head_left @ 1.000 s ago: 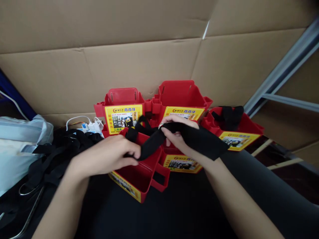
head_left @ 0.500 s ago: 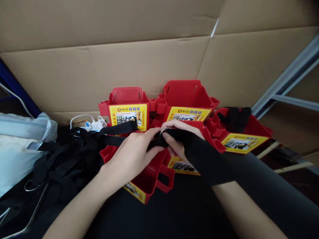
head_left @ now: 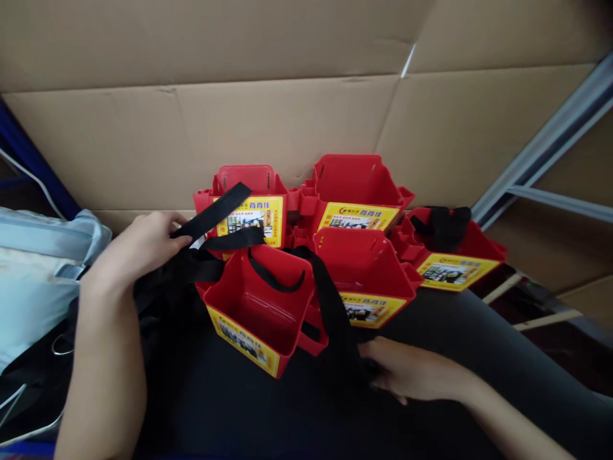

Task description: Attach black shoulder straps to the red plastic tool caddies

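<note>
My left hand is at the left above a dark heap of webbing, its fingers closed on a black strap whose cut end sticks out to the right. Down at the right, my right hand is closed around another black strap, which runs up to the back wall of the nearest red plastic tool bucket. That bucket is tilted, with a loop of strap across its inside. Behind it stands a second red bucket with a yellow label.
Two more red buckets stand at the back against a cardboard wall. One at the right has black webbing inside. A pale blue bag lies at the left, and a metal rack post rises at the right.
My hands have parted from the metal ring at the middle. The left moved left to the strap heap; the right moved down and right with the strap, uncovering the nearest bucket.
</note>
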Available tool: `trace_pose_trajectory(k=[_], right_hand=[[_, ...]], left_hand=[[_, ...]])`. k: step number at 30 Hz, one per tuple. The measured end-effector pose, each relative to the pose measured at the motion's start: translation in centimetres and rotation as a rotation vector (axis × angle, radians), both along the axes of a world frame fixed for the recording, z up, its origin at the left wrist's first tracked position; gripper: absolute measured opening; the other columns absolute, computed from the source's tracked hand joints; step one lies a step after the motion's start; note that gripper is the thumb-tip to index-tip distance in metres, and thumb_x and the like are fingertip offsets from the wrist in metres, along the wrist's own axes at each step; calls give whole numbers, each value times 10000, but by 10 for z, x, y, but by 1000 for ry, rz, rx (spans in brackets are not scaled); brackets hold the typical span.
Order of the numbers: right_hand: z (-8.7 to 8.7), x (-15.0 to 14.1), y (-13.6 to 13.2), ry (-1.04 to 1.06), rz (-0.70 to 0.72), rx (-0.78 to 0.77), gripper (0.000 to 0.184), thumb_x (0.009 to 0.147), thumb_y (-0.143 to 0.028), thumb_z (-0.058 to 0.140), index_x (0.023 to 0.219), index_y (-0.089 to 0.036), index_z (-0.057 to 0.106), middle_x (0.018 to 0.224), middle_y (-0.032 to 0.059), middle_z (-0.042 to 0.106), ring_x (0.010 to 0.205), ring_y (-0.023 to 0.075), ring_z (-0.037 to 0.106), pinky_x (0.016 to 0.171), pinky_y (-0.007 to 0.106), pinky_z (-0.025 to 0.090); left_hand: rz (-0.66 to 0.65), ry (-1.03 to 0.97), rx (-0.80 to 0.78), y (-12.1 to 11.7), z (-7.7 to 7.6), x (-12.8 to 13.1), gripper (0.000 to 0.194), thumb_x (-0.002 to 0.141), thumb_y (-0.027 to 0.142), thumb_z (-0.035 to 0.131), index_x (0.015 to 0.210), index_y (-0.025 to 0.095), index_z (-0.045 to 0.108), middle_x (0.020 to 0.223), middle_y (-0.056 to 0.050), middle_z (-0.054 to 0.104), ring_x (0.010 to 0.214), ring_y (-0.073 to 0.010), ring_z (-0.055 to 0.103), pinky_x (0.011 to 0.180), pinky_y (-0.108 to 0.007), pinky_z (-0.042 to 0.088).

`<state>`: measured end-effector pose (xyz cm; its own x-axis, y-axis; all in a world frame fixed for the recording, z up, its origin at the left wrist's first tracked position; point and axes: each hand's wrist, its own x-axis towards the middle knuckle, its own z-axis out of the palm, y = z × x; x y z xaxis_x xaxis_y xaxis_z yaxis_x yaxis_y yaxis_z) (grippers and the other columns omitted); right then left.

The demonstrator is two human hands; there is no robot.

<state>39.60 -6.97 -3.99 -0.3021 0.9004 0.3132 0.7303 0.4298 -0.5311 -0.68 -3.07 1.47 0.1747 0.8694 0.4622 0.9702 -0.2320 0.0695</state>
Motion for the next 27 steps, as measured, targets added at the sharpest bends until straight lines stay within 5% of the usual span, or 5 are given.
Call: trace_pose_trajectory(k=[6,11,16,22,27], right_hand=[[-44,6,4,-378,-97,-59,414,683,-250,595,1092,-192,572,927,107,653,722,241,656,569,329,499],[-23,9,-11,-588,-190,100,367,675,-125,546,1042,-139,562,989,161,639,636,268,649,504,372,495],[29,-85,-9,-364,69,395,185,862,-248,421,935,-160,567,923,113,648,818,235,630,648,343,509],[23,-180,35,-514,213,194,199,844,-94,423,951,-47,584,814,160,664,772,244,641,628,327,485],[59,-112,39,-260,1141,-280,130,832,-211,541,773,-152,641,772,25,670,698,83,624,678,167,470]], left_hand=[[61,-74,226,-4,-15,36,411,755,302,558,1133,147,508,1027,-108,576,930,-268,583,785,-383,475],[-411,-63,220,-43,-28,54,270,826,221,487,1093,205,520,1080,-95,572,1052,-219,525,918,-370,423],[-729,161,-222,-47,-50,58,215,842,366,489,921,200,599,884,-52,660,912,-191,591,946,-388,361],[-696,283,-279,-43,-74,75,362,902,415,337,742,174,555,653,-40,631,604,-162,594,551,-268,353],[-648,309,-274,-54,-76,80,371,918,393,300,744,177,546,631,-31,631,560,-159,591,486,-272,269]])
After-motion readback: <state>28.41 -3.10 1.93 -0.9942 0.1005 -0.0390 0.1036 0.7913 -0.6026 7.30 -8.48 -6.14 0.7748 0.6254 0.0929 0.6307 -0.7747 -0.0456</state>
